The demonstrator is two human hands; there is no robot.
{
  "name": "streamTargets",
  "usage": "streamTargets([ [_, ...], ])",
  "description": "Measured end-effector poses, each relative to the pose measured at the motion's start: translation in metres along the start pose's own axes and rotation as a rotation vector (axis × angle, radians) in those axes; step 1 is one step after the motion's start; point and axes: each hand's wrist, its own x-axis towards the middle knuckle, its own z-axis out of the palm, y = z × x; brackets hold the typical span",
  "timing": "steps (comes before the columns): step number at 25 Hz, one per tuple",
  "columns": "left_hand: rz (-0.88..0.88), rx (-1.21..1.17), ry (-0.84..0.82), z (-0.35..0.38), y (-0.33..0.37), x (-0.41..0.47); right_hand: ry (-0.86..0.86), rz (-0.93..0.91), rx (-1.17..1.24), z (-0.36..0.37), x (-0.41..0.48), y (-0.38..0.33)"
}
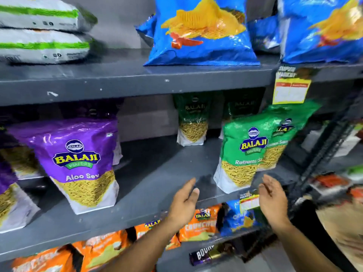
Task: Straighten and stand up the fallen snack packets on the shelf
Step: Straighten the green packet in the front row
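On the grey middle shelf (157, 173) a green Ratlami Sev packet (241, 154) stands upright near the front edge, with a second green packet (280, 138) leaning behind it to the right. Another green packet (193, 120) stands at the back. A purple Aloo Sev packet (82, 163) stands at the left. My left hand (184, 203) is open, held just in front of the shelf edge, left of the green packet. My right hand (273, 201) is open too, below and right of that packet. Neither hand touches a packet.
Blue chip bags (202, 30) stand on the upper shelf, with white-and-green sacks (41, 30) stacked at its left. Orange snack packets (198, 222) fill the lower shelf. A yellow price tag (290, 89) hangs from the upper shelf edge. More purple packets (11, 195) sit far left.
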Motion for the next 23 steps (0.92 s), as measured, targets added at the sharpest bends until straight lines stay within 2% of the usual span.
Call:
streamTargets([
  [4, 0.044, -0.107, -0.101, 0.066, 0.025, 0.032, -0.214, 0.001, -0.075, -0.009, 0.024, -0.005],
  [8, 0.052, -0.147, -0.025, 0.085, 0.02, 0.041, -0.391, -0.11, -0.083, -0.009, 0.024, -0.01],
  [11, 0.038, -0.21, 0.083, 0.074, 0.019, 0.036, -0.471, -0.115, -0.074, 0.004, 0.024, -0.008],
  [15, 0.057, -0.259, 0.198, 0.048, 0.025, 0.036, -0.679, -0.195, -0.092, 0.036, 0.031, -0.018],
  [17, 0.052, -0.257, 0.257, 0.039, 0.028, 0.042, -0.723, -0.237, -0.097, 0.051, 0.036, -0.024],
  [23, 0.026, -0.276, 0.336, 0.039, 0.025, 0.052, -0.713, -0.209, -0.044, 0.07, 0.05, -0.015],
])
